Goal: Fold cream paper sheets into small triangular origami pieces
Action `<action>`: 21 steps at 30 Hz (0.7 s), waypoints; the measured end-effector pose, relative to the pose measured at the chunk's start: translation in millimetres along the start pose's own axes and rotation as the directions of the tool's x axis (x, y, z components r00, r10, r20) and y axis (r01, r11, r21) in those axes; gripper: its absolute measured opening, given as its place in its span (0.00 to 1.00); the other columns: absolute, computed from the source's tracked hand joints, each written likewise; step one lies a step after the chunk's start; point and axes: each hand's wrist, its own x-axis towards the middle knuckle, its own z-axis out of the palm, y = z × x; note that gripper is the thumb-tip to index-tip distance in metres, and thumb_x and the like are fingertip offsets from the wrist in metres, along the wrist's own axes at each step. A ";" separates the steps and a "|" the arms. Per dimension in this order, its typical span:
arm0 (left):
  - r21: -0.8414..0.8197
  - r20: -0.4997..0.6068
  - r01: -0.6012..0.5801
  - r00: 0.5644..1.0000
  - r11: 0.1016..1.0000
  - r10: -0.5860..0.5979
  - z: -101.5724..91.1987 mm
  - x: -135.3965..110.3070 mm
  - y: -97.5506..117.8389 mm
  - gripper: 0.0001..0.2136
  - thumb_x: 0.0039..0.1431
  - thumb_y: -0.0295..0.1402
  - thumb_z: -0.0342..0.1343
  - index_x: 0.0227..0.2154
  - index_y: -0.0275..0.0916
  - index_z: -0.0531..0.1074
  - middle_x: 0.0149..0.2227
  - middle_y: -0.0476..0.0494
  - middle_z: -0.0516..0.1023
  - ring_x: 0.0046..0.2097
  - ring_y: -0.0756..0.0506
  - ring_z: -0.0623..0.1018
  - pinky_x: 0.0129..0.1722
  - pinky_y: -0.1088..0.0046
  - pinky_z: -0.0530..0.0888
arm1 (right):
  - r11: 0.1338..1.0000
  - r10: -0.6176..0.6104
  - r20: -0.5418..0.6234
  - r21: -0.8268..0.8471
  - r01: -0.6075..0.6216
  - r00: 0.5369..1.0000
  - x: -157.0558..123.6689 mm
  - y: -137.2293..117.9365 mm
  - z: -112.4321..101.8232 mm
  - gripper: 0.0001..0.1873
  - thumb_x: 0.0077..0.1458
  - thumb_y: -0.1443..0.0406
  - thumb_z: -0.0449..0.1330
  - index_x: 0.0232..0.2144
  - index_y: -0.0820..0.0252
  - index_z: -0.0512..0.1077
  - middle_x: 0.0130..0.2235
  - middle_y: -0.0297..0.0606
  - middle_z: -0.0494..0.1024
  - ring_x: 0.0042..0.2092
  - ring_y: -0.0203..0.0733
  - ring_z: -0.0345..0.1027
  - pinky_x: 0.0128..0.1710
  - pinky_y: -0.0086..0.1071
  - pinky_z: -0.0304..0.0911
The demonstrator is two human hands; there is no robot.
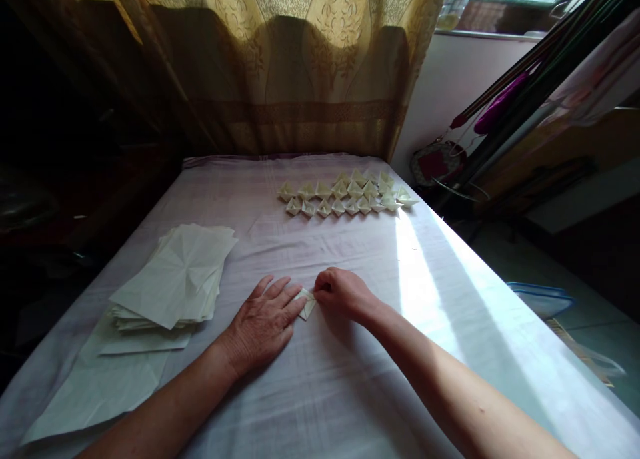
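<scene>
My left hand (265, 319) lies flat on the pale cloth, fingers stretched out and pressing the left side of a small folded piece of pale paper (307, 306). My right hand (343, 292) is curled closed, its fingertips pinching the right edge of the same piece. Most of the piece is hidden under both hands. To the left a stack of flat, creased paper sheets (175, 276) rests on the cloth. Two rows of several finished small folded paper shapes (347, 196) lie at the far side.
The work surface is a table or bed covered with a light cloth (350, 379). A yellow patterned curtain (300, 66) hangs behind it. At the right are leaning rods (525, 79), a blue-rimmed tray (543, 299) on the floor, and a bright sunlit strip across the cloth.
</scene>
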 end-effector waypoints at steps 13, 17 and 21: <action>0.011 0.034 -0.011 0.999 1.000 0.011 -0.8 -1.8 -1.2 0.22 0.62 0.33 0.53 0.59 0.46 0.66 0.60 0.46 0.71 0.62 0.40 0.66 0.65 0.57 0.52 | 0.998 0.003 0.083 -0.062 0.002 0.997 10.8 -3.9 -9.4 0.08 0.51 0.60 0.62 0.33 0.53 0.80 0.33 0.35 0.81 0.34 0.39 0.72 0.27 0.28 0.51; -0.024 0.022 0.033 0.999 0.999 -0.032 -1.3 -14.7 -6.6 0.24 0.63 0.31 0.49 0.62 0.50 0.63 0.62 0.53 0.69 0.64 0.42 0.64 0.64 0.60 0.53 | 0.996 0.012 0.085 -0.086 -0.004 0.996 11.0 -6.3 -6.9 0.07 0.50 0.61 0.63 0.30 0.53 0.79 0.33 0.36 0.81 0.35 0.41 0.72 0.27 0.29 0.50; 0.020 0.009 0.045 0.999 0.999 -0.045 -1.0 -31.7 -10.2 0.24 0.64 0.33 0.50 0.63 0.50 0.62 0.65 0.50 0.65 0.66 0.41 0.60 0.65 0.57 0.51 | 0.996 0.011 0.090 -0.086 -0.004 0.996 12.3 -4.8 -7.4 0.07 0.49 0.61 0.63 0.31 0.53 0.79 0.33 0.35 0.81 0.34 0.40 0.72 0.27 0.29 0.50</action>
